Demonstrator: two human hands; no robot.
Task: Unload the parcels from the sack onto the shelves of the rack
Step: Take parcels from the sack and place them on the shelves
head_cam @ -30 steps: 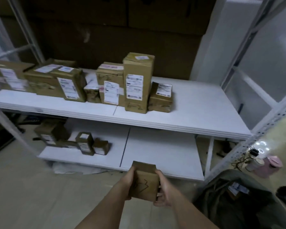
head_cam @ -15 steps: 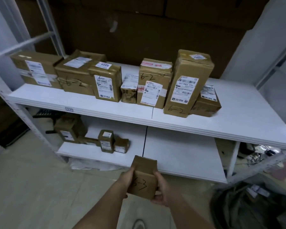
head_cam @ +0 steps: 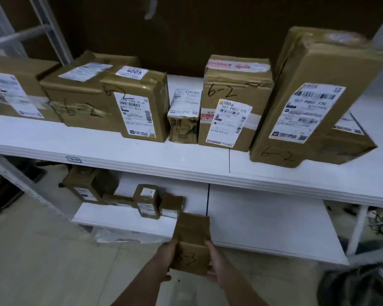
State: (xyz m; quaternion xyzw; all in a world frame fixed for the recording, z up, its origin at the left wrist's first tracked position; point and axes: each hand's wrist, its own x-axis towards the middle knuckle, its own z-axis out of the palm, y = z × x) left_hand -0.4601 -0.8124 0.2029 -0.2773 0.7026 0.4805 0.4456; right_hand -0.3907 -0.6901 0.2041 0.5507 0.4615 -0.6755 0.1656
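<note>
Evidently the viewpoint had closed on the rack over the last second: the upper shelf (head_cam: 142, 155) and its row of parcels now filled the top half of the frame, where a second earlier they sat small and further off. The sack (head_cam: 358, 286), formerly well in view at lower right, was reduced to a dark edge in the bottom right corner. The small parcel (head_cam: 191, 244), marked "6-3" on its near face, was held at lower centre, overlapping the front edge of the lower shelf (head_cam: 263, 228) in the picture; it had not been set down. The left hand (head_cam: 167, 259) grasped its left side, fingers curled round; the right hand (head_cam: 215, 261) grasped its right side and underside. The grip was unchanged from the earlier pictures. Parcels above were marked "6-2". Three or four small boxes (head_cam: 148, 202) stood on the lower shelf at centre left, just beyond the held parcel. Judgement: carriage was nearly complete, placement on the lower shelf outstanding.
</note>
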